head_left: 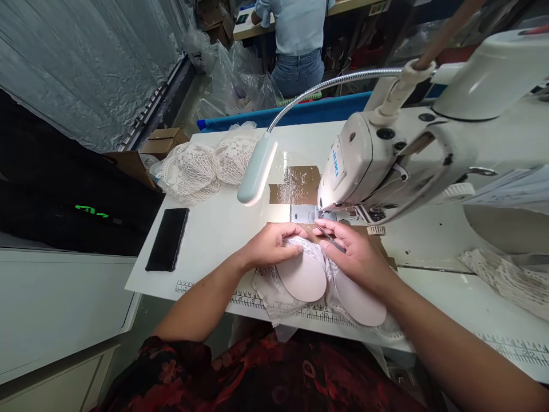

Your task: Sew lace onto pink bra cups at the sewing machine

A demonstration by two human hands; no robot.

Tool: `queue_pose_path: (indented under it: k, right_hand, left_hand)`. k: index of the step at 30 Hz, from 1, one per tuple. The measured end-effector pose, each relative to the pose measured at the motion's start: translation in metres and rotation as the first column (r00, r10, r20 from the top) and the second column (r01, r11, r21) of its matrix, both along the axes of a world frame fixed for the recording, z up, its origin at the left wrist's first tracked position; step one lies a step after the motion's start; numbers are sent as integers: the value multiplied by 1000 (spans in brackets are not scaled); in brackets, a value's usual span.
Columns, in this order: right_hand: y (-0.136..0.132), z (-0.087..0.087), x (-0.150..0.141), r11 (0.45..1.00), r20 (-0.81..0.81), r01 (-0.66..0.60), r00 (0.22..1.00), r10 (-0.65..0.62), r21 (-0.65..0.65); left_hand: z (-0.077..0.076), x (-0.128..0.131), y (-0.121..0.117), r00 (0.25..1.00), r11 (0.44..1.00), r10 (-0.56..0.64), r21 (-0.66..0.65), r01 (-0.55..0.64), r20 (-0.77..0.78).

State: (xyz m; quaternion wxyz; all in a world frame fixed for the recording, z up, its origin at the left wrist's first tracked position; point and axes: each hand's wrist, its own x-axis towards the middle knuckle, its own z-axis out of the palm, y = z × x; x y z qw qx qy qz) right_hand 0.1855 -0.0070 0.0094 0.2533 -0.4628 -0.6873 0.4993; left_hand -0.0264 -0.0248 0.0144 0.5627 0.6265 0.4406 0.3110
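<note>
A lace bra with smooth pale pink cups lies at the table's front edge, below the needle area of a white sewing machine. My left hand is closed on the upper lace edge of the left cup, thumb on top and fingers beneath. Between the fingers of my right hand sits a slim dark metal tool, its tip pointing toward the needle plate. Whether it is tweezers or thread snips I cannot tell. The same hand rests over the top of the right cup.
A lamp on a bendy neck hangs over the table, left of the machine head. Stacked lace bras lie at the back left, near a black phone. More lace lies at right. Another person sits beyond the table.
</note>
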Motion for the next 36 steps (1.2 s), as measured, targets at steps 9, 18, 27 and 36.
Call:
queue_pose_path:
  k: [9,18,27,36]
  right_hand:
    - [-2,3,1,996,-111,-82,991,79,-28]
    - [-7,4,0,991,-100,0,995,13,137]
    - [-8,8,7,644,109,-81,994,-4,761]
    - [-12,0,3,535,208,-153,977,-43,831]
  left_hand:
    - [6,-3,2,987,988,0,-153,25,160]
    - [0,1,1,1000,995,-19,-101,21,20]
    - [6,-3,2,989,971,58,-239,-25,134]
    - [8,-3,1,996,984,26,-177,-10,91]
